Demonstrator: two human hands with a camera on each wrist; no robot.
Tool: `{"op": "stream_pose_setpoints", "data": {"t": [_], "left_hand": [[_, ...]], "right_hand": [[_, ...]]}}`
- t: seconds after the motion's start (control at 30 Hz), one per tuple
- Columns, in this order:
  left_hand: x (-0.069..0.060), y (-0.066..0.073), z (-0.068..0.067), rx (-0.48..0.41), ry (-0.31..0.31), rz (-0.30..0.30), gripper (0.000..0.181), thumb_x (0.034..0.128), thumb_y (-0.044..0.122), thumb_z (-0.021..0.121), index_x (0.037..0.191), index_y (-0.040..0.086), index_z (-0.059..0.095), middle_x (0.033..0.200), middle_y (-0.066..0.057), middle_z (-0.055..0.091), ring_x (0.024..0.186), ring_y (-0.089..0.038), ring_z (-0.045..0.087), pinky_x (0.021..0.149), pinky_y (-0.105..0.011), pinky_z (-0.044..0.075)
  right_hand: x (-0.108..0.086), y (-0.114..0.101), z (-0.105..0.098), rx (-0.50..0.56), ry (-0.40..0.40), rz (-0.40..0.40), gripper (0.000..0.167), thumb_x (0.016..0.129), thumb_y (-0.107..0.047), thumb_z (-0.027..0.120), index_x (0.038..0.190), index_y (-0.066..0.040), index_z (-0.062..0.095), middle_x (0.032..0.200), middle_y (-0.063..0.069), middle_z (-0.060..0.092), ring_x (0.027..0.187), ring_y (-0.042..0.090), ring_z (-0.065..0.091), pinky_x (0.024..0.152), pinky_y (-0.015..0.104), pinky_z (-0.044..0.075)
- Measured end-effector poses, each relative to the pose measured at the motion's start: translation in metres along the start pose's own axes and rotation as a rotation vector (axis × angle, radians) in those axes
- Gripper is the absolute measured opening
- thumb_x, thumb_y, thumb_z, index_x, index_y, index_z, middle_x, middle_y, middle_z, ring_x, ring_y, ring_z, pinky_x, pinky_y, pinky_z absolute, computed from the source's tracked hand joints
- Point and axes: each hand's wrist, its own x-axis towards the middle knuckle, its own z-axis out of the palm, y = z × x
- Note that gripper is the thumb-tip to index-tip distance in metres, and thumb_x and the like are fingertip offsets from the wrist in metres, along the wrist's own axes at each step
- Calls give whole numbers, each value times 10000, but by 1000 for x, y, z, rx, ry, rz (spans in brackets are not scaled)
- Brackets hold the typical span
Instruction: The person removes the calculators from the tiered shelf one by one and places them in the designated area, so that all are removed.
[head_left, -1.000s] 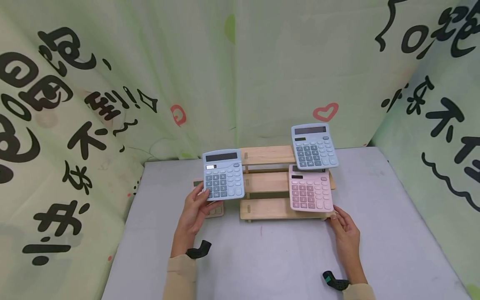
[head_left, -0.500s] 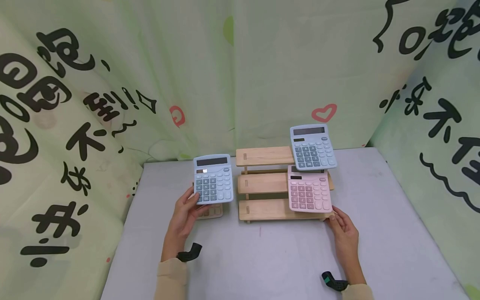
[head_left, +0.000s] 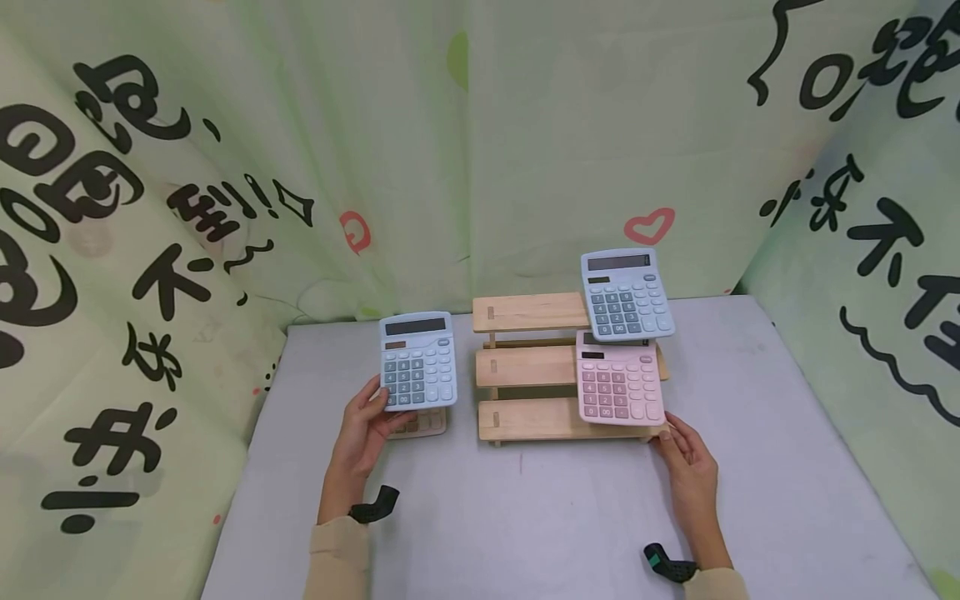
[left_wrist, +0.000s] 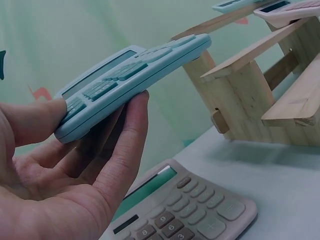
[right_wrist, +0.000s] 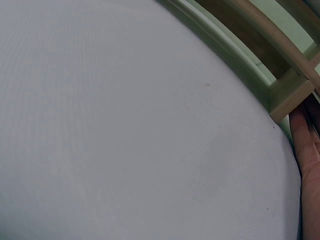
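In the head view my left hand (head_left: 363,437) holds a blue calculator (head_left: 417,362) by its lower left corner. The left wrist view shows the thumb on top of it and the fingers beneath, the calculator tilted above the table. Under it on the table lies a beige calculator (left_wrist: 200,210), partly hidden. A three-tier wooden rack (head_left: 525,367) stands to the right. At the rack's front right corner my right hand (head_left: 688,467) grips the end of the lowest slat. On the rack's right side lean a pink calculator (head_left: 621,383) and, above it, another blue calculator (head_left: 628,296).
A white cloth covers the table (head_left: 510,525). Green curtains (head_left: 555,150) with black lettering hang close behind and on both sides. Black wrist straps (head_left: 375,505) sit on both wrists.
My left hand has carried the blue calculator left and slightly down, away from the rack to above the beige calculator. The right hand stays at the rack's corner.
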Motion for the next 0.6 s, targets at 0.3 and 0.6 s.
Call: {"op": "stream_pose_setpoints", "data": {"t": [0.3,0.6], "left_hand": [[1,-1,-6,-17,18,0,499,1132,127,405,1618,54,317,1282,49,740,1134,-154,746,990,-385,598],[-1,-1,-18,-6,39,-3,554,1125,167,456,1640,74,273,1309,58,714,1179,-137,718,996,-337,601]], "right_hand": [[-1,0,-2,5,0,-13,542,1059,-327,607,1540,-107,490,1283,-198,666,1158,-149,621,927,20,493],[-1,-2,0,15,-6,-4,550,1059,-331,607,1544,-102,484,1258,-228,657,1161,-155,616,932,21,490]]}}
